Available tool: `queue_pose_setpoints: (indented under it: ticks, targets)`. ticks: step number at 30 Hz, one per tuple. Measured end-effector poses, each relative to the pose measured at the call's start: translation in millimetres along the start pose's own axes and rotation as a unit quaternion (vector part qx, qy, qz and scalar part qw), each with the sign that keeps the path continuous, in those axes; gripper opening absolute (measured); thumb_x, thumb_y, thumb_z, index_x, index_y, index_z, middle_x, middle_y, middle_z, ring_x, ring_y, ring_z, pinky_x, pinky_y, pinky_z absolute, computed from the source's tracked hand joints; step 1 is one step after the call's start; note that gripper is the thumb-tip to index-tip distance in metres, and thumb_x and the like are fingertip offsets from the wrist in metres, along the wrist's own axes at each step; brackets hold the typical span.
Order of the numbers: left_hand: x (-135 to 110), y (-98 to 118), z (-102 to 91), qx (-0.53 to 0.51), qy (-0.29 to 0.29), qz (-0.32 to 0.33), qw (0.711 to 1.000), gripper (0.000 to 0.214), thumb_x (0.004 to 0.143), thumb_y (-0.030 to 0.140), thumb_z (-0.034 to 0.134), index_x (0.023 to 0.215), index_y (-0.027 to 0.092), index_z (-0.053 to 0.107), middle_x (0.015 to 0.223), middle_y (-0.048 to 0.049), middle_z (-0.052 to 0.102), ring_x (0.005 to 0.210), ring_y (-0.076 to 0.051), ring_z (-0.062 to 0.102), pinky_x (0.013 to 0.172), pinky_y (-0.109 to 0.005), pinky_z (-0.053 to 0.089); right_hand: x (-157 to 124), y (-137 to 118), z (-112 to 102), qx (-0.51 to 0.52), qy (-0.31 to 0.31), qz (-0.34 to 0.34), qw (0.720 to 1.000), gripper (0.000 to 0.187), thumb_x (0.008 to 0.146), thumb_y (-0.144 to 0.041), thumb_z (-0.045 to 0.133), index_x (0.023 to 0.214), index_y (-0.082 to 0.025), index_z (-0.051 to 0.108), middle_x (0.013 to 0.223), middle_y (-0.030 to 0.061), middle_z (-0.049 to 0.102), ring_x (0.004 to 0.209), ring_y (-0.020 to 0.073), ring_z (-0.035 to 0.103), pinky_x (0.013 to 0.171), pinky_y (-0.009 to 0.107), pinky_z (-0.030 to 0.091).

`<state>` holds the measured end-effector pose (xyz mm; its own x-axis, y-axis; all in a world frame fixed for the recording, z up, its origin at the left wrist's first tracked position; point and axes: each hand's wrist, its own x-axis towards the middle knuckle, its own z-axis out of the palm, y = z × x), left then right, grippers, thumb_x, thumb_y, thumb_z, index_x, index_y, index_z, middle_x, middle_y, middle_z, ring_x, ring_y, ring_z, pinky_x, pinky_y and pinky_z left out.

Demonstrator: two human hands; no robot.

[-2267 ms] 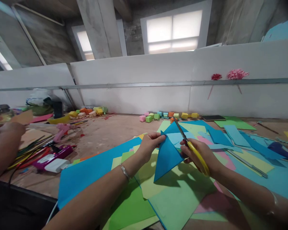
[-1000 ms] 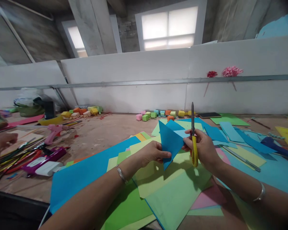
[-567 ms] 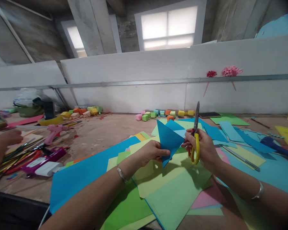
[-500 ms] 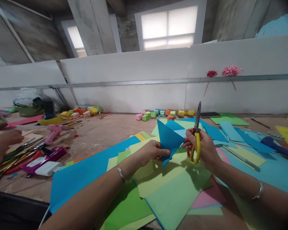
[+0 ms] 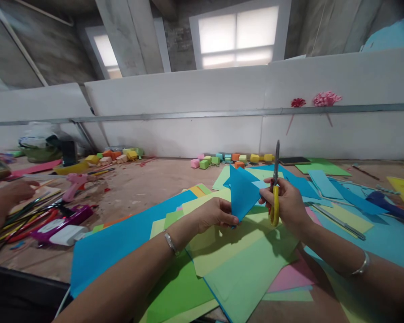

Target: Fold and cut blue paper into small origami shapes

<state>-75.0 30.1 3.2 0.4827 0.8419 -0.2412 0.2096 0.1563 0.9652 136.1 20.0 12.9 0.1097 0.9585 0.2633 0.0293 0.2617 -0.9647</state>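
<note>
A folded piece of blue paper (image 5: 243, 193), pointed at the top, is held above the stack of coloured sheets. My left hand (image 5: 218, 212) pinches its lower left corner between thumb and fingers. My right hand (image 5: 286, 199) grips a pair of scissors (image 5: 275, 197) with yellow handles, blades pointing up and closed together. The fingertips of that hand also touch the right corner of the blue paper. Beneath both hands lie pale green sheets (image 5: 242, 269) and a brighter green sheet (image 5: 178, 287). A long blue sheet (image 5: 121, 237) stretches out on the left.
Small coloured paper cubes (image 5: 235, 158) line the back by the white partition (image 5: 175, 98). At left are a pink glue gun (image 5: 74, 185), a purple device (image 5: 67, 222) and another person's hand (image 5: 11, 197). Metal tweezers (image 5: 338, 220) rest on sheets at right.
The blue paper has turned in my hands, and its top point has shifted right. My right hand has tilted the scissors more upright. The other person's hand has moved slightly.
</note>
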Motion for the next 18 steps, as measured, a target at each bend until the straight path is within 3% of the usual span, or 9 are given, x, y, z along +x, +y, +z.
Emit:
queue_pose_setpoints:
  ticks: [3, 6, 10, 13, 15, 18]
  targets:
    - [0, 2, 0.7, 0.005, 0.02, 0.012, 1.0, 0.03, 0.049, 0.031, 0.087, 0.066, 0.012, 0.069, 0.064, -0.0036, 0.065, 0.058, -0.012, 0.054, 0.057, -0.025, 0.038, 11, -2, -4, -0.032, -0.005, 0.005, 0.999, 0.048, 0.06, -0.034, 0.081, 0.098, -0.018, 0.056, 0.063, -0.0039, 0.061, 0.057, 0.0164, 0.066, 0.044, 0.021, 0.047]
    - [1, 2, 0.1, 0.005, 0.055, 0.019, 0.998, 0.029, 0.051, 0.032, 0.085, 0.064, 0.012, 0.069, 0.06, -0.0026, 0.063, 0.055, -0.011, 0.051, 0.054, -0.024, 0.036, 26, -26, -24, -0.111, -0.027, 0.01, 0.993, 0.047, 0.054, -0.026, 0.082, 0.094, -0.017, 0.058, 0.061, -0.0023, 0.064, 0.056, 0.0172, 0.065, 0.044, 0.023, 0.048]
    - [5, 0, -3.0, -0.005, 0.074, 0.037, 0.997, 0.038, 0.054, 0.043, 0.084, 0.068, 0.011, 0.07, 0.062, -0.0034, 0.063, 0.053, -0.009, 0.045, 0.054, -0.023, 0.035, 33, -69, -76, -0.197, -0.034, 0.003, 0.98, 0.053, 0.054, -0.017, 0.08, 0.104, -0.017, 0.061, 0.074, 0.0025, 0.071, 0.062, 0.0183, 0.066, 0.049, 0.025, 0.05]
    - [5, 0, -3.4, -0.014, 0.087, 0.035, 0.995, 0.046, 0.055, 0.053, 0.082, 0.068, 0.011, 0.069, 0.064, -0.0045, 0.064, 0.053, -0.009, 0.044, 0.054, -0.023, 0.035, 19, -81, -122, -0.267, 0.024, 0.037, 0.963, 0.049, 0.063, -0.023, 0.075, 0.109, -0.018, 0.058, 0.075, 0.0037, 0.072, 0.06, 0.0204, 0.068, 0.052, 0.028, 0.051]
    - [4, 1, -2.4, -0.027, 0.1, 0.027, 0.994, 0.05, 0.053, 0.057, 0.082, 0.069, 0.012, 0.068, 0.065, -0.0043, 0.064, 0.055, -0.01, 0.046, 0.056, -0.023, 0.037, 4, -76, -150, -0.389, 0.071, 0.057, 0.917, 0.033, 0.069, -0.027, 0.07, 0.099, -0.018, 0.06, 0.075, 0.0057, 0.071, 0.056, 0.0208, 0.067, 0.049, 0.029, 0.048]
    - [3, 2, -0.4, -0.04, 0.121, 0.014, 0.992, 0.051, 0.05, 0.058, 0.083, 0.067, 0.013, 0.065, 0.062, -0.0017, 0.061, 0.056, -0.01, 0.046, 0.057, -0.023, 0.037, -25, -57, -189, -0.621, 0.058, 0.023, 0.781, 0.012, 0.072, -0.028, 0.066, 0.081, -0.02, 0.062, 0.073, 0.007, 0.069, 0.065, 0.0242, 0.067, 0.054, 0.029, 0.042]
